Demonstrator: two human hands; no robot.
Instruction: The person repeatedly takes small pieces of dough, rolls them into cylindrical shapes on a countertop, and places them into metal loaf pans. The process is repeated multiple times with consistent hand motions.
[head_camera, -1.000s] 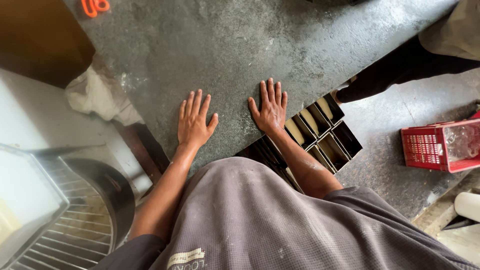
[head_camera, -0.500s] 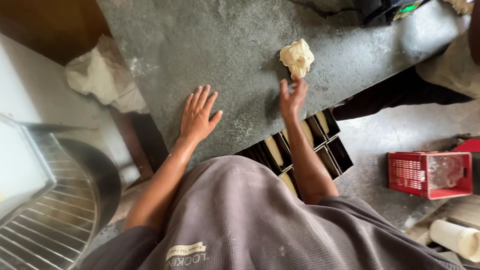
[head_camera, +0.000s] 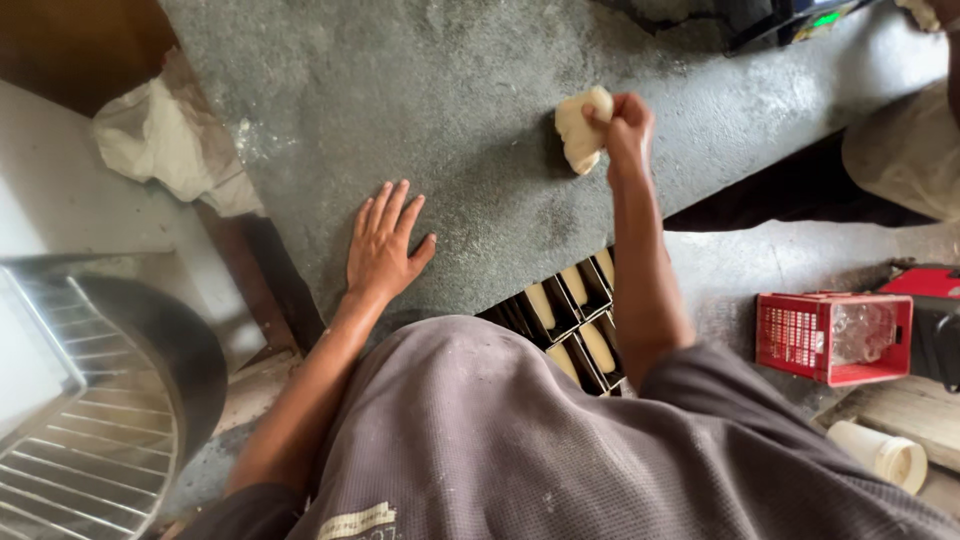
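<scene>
A pale lump of dough (head_camera: 578, 130) lies on the grey stone worktop (head_camera: 450, 90), toward its right side. My right hand (head_camera: 626, 125) is stretched out over the worktop and has its fingers closed on the dough's right edge. Flat on the worktop, nearer my body, rests my left hand (head_camera: 384, 243) with its fingers spread and nothing in it. Below the worktop's edge stand dark loaf tins (head_camera: 572, 318), several of them with strips of dough inside.
A crumpled pale cloth (head_camera: 160, 140) lies at the worktop's left end. A metal mixer bowl with a wire guard (head_camera: 95, 420) stands at lower left. On the floor at right are a red crate (head_camera: 830, 335) and a white cup (head_camera: 882, 455). Another person's clothing (head_camera: 905, 150) shows at far right.
My right hand has reached from the worktop's near edge out to the dough and closed on it. The view has tilted upward. My left hand has stayed flat.
</scene>
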